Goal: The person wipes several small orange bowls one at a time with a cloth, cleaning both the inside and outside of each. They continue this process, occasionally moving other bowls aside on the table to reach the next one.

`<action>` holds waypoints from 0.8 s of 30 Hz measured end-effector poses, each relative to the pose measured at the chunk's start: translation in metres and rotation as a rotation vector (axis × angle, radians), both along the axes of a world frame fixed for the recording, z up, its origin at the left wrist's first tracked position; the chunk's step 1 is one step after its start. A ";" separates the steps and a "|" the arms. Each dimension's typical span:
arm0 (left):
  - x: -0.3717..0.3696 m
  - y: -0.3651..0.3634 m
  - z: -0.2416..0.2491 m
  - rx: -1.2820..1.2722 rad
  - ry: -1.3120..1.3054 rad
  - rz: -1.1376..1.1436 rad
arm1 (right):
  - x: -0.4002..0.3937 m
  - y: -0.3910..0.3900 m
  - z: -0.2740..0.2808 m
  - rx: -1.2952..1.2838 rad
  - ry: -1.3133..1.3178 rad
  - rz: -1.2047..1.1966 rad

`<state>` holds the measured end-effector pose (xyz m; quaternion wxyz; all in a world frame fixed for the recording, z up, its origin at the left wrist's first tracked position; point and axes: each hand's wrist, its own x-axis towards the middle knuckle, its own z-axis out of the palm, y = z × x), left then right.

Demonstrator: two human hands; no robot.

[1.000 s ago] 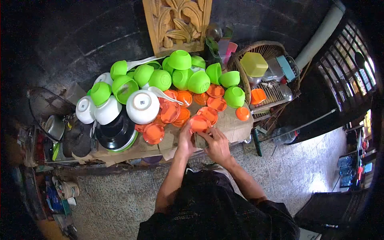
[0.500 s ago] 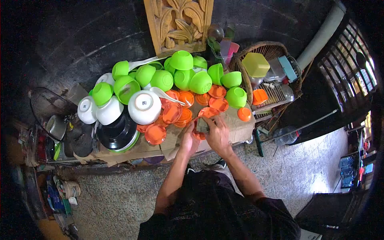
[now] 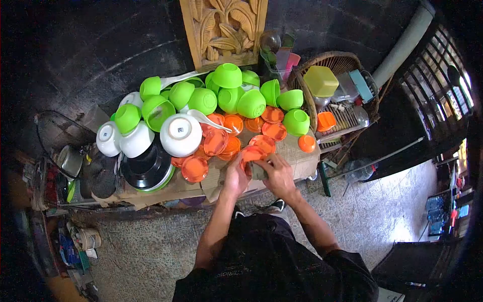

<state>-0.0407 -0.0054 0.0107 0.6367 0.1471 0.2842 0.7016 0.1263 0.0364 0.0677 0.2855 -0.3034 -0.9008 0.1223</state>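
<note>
My left hand (image 3: 235, 177) grips a small orange dish (image 3: 249, 155) by its side, above the front edge of the cardboard-covered table (image 3: 298, 162). A greyish cloth (image 3: 259, 172) is pinched in my right hand (image 3: 277, 176) and rests against the dish's right side. Just beyond my hands lies another orange dish (image 3: 263, 143). More orange dishes (image 3: 195, 168) are spread to the left, some overlapping. Behind them are piled green bowls (image 3: 251, 103) and an upturned white bowl (image 3: 181, 135) with a white spoon (image 3: 210, 121) beside it.
At the left of the table sit black plates (image 3: 146, 168) in a stack. A wicker basket (image 3: 347, 60) with plastic containers stands at the right, near a small orange cup (image 3: 306, 144). A carved wooden panel (image 3: 225, 30) leans on the back wall.
The orange dish has turned so more of it shows above my left hand. My right hand has moved slightly right and down with the cloth.
</note>
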 end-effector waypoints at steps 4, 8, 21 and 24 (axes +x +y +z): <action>-0.002 -0.005 0.001 0.052 -0.126 -0.076 | -0.011 0.012 0.000 -0.056 0.073 -0.188; -0.003 -0.002 -0.010 0.061 -0.120 -0.047 | -0.025 0.009 -0.006 -0.019 0.116 -0.215; -0.003 -0.008 0.008 0.022 -0.060 0.028 | 0.003 -0.011 0.003 -0.091 -0.009 0.139; -0.002 -0.008 0.008 0.043 -0.137 -0.016 | 0.016 0.003 -0.006 -0.103 0.056 0.087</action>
